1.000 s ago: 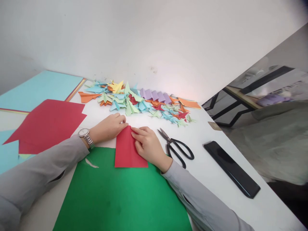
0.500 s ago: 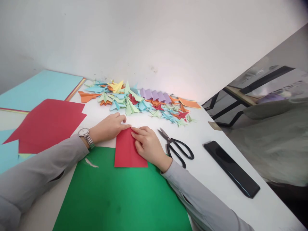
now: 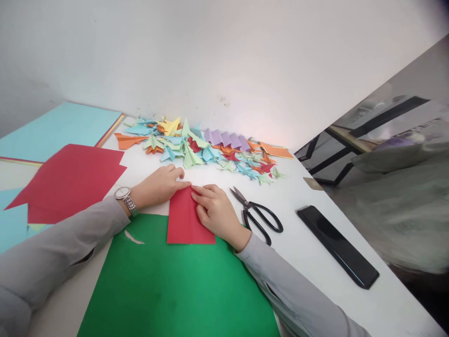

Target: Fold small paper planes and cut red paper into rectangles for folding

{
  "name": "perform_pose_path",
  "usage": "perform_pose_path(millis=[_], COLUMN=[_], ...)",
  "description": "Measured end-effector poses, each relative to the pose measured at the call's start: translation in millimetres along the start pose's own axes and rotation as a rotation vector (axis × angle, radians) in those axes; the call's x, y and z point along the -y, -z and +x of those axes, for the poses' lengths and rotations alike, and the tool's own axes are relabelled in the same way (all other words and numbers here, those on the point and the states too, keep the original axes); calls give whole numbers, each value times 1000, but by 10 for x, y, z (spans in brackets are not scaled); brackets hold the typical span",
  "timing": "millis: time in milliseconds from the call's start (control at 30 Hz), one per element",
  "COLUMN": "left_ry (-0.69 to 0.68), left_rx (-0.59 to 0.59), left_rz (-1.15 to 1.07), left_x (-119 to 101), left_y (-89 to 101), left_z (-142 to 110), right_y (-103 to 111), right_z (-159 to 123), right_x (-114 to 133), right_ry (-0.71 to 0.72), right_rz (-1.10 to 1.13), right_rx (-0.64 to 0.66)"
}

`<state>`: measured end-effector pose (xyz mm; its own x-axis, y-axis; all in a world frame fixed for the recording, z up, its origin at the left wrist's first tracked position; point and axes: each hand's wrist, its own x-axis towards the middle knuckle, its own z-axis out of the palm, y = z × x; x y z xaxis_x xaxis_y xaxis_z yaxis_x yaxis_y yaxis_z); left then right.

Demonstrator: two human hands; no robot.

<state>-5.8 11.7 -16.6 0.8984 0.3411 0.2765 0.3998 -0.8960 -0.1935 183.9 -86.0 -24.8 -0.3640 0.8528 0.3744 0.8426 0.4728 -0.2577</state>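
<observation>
A small rectangular sheet of red paper (image 3: 184,220) lies partly on a green mat (image 3: 175,285), a faint crease running down its middle. At its far left corner is my left hand (image 3: 163,185), fingers curled and thumb stretched along the top edge. My right hand (image 3: 219,210) presses the paper's right side, index and middle fingertips at the top near the crease. The fingertips of both hands almost meet there. Part of the paper's right side is hidden under my right hand.
Right of my hand lie black-handled scissors (image 3: 256,213) and a long black tray-like object (image 3: 336,245). Folded paper planes (image 3: 191,147) are piled along the wall. Larger red sheets (image 3: 75,182) and blue sheets (image 3: 63,128) are at left. A person's blurred sleeve (image 3: 403,201) shows at right.
My left thumb has slid right along the paper's top edge toward my right fingertips. My right hand stays in place. The person at right has shifted slightly.
</observation>
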Motion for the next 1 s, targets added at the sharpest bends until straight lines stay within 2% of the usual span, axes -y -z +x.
perform_pose_path(millis=[767,1000], left_ry=[-4,-9], left_rx=[-22,2], left_rz=[41,23], left_x=[-4,6], left_y=[-15,-8], left_z=[0,-7], right_y=[-4,-2], right_z=[-1,0], right_x=[-2,3], right_ry=[8,-6], right_rz=[14,4], right_rx=[-16,-6])
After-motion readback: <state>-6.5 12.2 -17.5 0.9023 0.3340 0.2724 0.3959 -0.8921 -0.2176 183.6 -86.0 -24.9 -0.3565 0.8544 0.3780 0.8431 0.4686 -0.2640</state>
